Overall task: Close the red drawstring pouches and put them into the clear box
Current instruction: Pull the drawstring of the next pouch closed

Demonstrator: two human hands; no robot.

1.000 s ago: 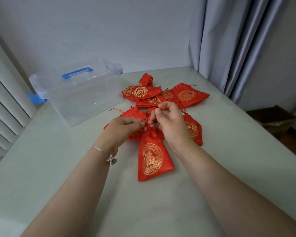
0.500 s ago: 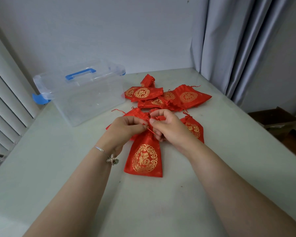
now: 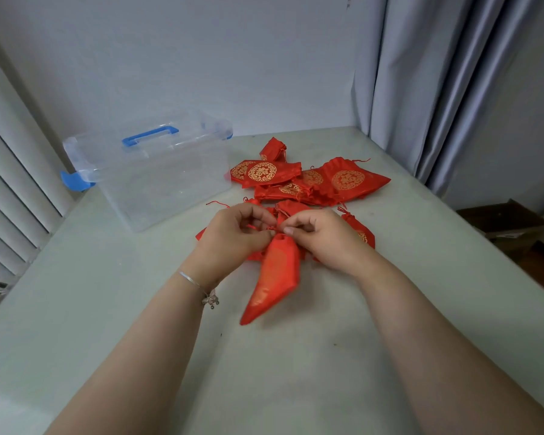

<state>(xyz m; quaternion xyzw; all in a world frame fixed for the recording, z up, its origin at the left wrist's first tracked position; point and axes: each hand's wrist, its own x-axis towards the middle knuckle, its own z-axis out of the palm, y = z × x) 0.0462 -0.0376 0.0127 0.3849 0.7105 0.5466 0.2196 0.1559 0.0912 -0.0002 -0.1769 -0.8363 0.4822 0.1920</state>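
A red drawstring pouch with gold print hangs from its cords over the table, its body twisted edge-on and its lower corner near the tabletop. My left hand pinches the cord on the left of its mouth. My right hand pinches the cord on the right. The pouch mouth looks gathered narrow between my fingertips. Several more red pouches lie in a loose pile behind my hands. The clear box with blue handle and clips stands at the back left, and nothing shows inside it.
The pale table meets a wall at the back. Grey curtains hang at the right, white blinds at the left. A brown cardboard box sits below the table's right edge.
The pouch has turned from face-up to edge-on and lifted at its mouth. My two hands have drawn slightly apart along the cords.
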